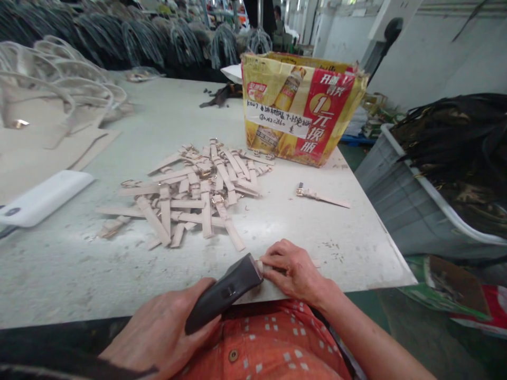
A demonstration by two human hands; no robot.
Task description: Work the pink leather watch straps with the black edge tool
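Note:
My left hand [160, 324] is wrapped round a dark grey handheld tool [225, 295], shaped like a hair clipper, with a switch on its side. The tool's wide end points up and right, at the table's front edge. There my right hand [297, 272] pinches a small beige buckle strap [264, 267] against or right beside that end. Most of this strap is hidden by my fingers. Beyond my hands lies a loose pile of beige straps [208, 211] with gold buckles. One single buckle strap [322, 198] lies apart, to the right of the pile.
A yellow and red cardboard box [293, 113] stands at the back right of the table [59, 279]. Beige bag parts [43, 105] and a white power bank-like device [51, 195] lie on the left. Beyond the right edge stands a grey bin [396, 195] of dark straps.

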